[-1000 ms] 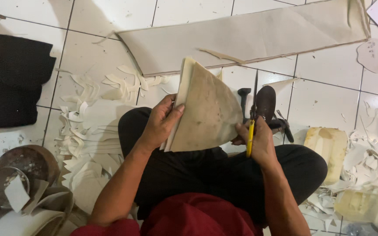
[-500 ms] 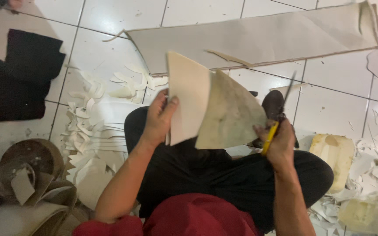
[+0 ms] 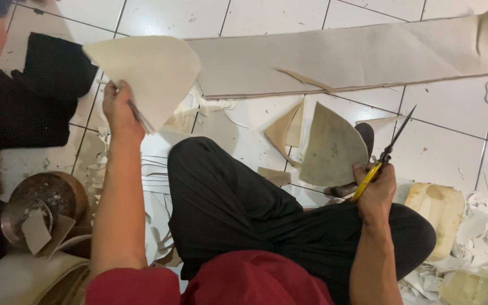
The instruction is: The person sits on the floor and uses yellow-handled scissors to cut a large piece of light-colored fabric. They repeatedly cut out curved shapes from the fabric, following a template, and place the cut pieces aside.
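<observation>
A long beige sheet (image 3: 345, 53) lies across the far tiled floor (image 3: 453, 147). A person sits cross-legged, black trousers (image 3: 255, 214) in the middle. The left hand (image 3: 121, 110) lifts a cream stack (image 3: 145, 70) at far left, fingers closed on it. The right hand (image 3: 375, 189) grips yellow-handled scissors (image 3: 382, 158) and a curved piece (image 3: 331, 148), right of centre.

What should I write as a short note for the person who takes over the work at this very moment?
Left hand: raised out to the left, holds a cream sheet.
Right hand: holds yellow-handled scissors and a greyish cut piece, over the right knee.
Long beige strip lies on the tiled floor ahead; trimmings on both sides.
Done: the two pieces are apart.
Left: cannot tell.
</observation>
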